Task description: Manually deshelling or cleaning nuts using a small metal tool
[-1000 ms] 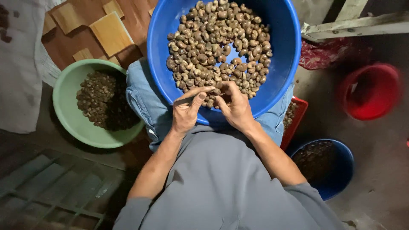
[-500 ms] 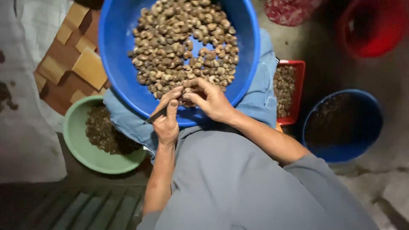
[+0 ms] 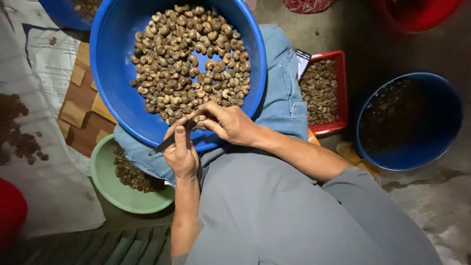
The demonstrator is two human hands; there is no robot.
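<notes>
Left hand at lower centre of the frame, closed around a thin dark blade, its tip poking out to the left over the near rim of the big blue basin. Right hand just beside it, fingers pinched on a single cashew nut right at that rim, touching the left thumb. Heap of cashew nuts filling the middle and upper part of the basin, bare blue wall showing to the left and lower left. Basin resting on denim-clad knees, filling the upper centre. Green bowl with dark shell bits at lower left, partly tucked under the basin's edge. Red basket of nuts tight against the right knee; blue bucket further right, apart from it. Little free room around the hands; open floor only at lower right.
</notes>
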